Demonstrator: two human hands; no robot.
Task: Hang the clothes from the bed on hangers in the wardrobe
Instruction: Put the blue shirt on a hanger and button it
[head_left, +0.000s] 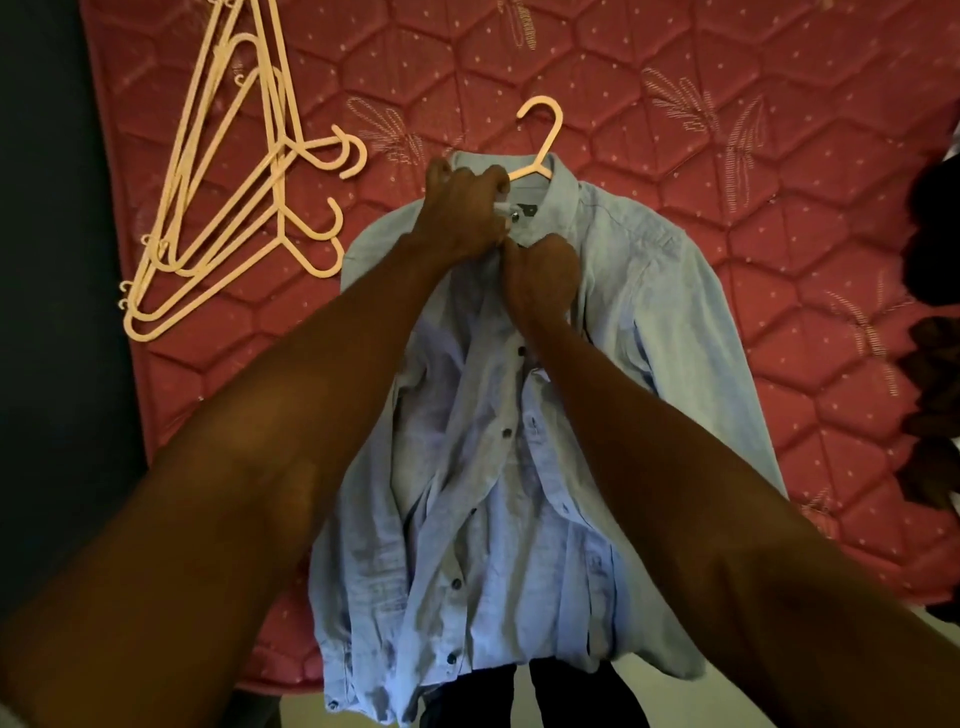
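A light blue button-up shirt lies face up on the pink quilted mattress, its hem hanging over the near edge. A cream plastic hanger sits inside its collar, with the hook sticking out above. My left hand grips the left collar and front edge near the top button. My right hand pinches the right front edge just below the collar. Both fists are closed on the fabric and almost touch each other.
Several spare cream hangers lie in a pile on the mattress to the left, by a dark wall. Dark clothes are heaped at the right edge of the bed. Dark trouser legs show below the hem.
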